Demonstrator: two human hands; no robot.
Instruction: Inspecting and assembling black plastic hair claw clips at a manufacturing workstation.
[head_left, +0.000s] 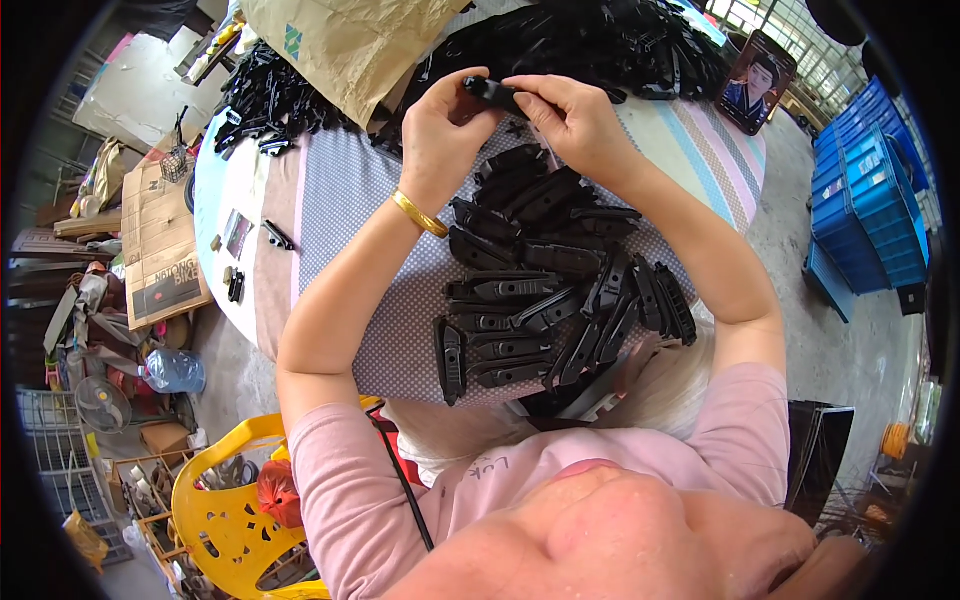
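Over the far part of the table, my left hand [447,125] and my right hand [570,120] pinch a small black plastic part [492,93] from either side. My fingers cover much of it, so its full shape is hidden. Below my hands, a heap of long black plastic parts [505,290] lies on the dotted tablecloth, close to my body. Beyond my hands spreads a large pile of black parts [580,50]. Another pile of small black pieces [275,95] sits at the far left, partly under a brown paper bag [345,45].
A phone [757,82] showing a video stands at the table's far right. A loose black part [278,236] lies on the left side of the table [345,190]. Blue crates [868,195] are stacked at right. A yellow chair [225,500] and a water jug [175,370] are at left.
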